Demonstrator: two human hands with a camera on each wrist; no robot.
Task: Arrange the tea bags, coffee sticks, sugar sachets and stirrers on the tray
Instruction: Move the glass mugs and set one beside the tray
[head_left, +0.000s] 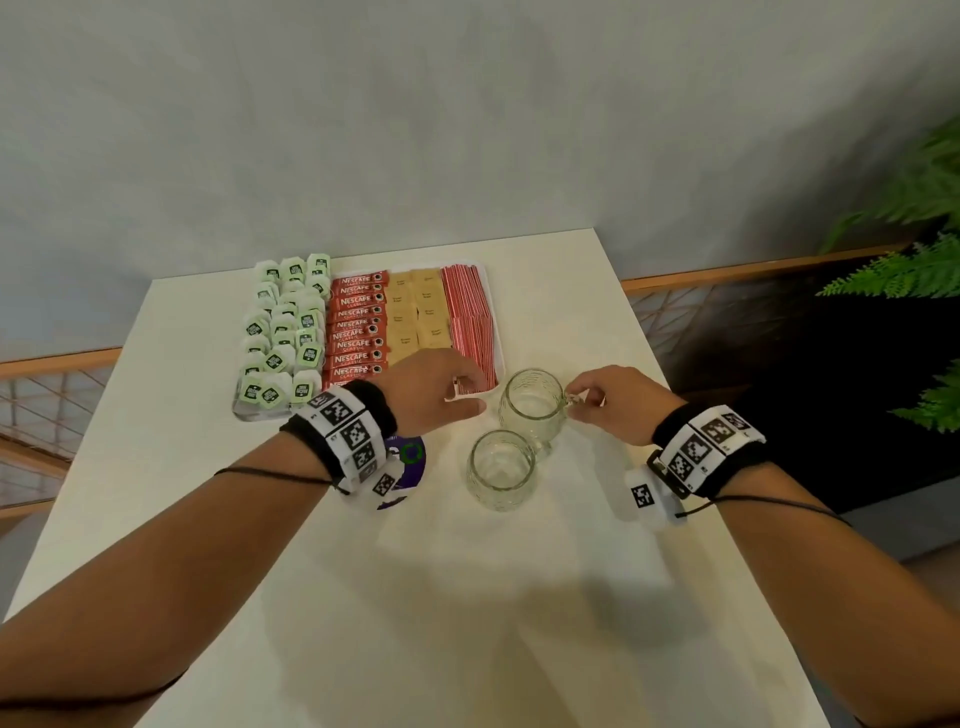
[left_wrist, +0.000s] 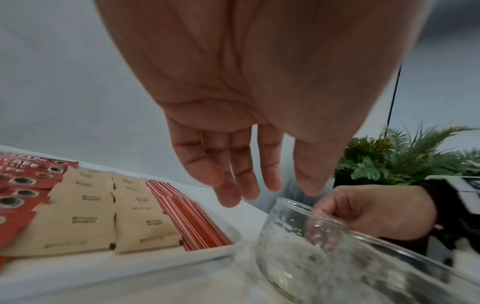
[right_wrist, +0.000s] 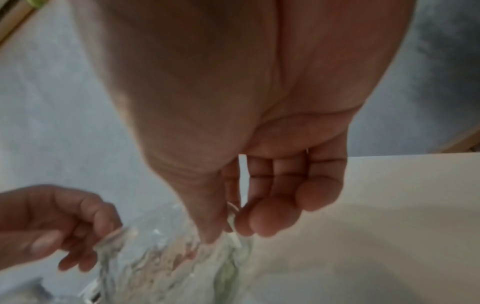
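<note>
Two glass mugs (head_left: 530, 402) beside tray (head_left: 500, 343)

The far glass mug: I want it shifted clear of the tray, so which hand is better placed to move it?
Probably the right. The right hand already pinches the handle of the far glass mug, while the left hand hovers open beside its rim, over the tray corner, holding nothing.

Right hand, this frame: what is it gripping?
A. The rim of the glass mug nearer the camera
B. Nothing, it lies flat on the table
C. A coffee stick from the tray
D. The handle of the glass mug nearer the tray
D. The right hand pinches the handle of the farther glass mug, thumb and fingers closed on it; the nearer glass mug stands untouched.
</note>
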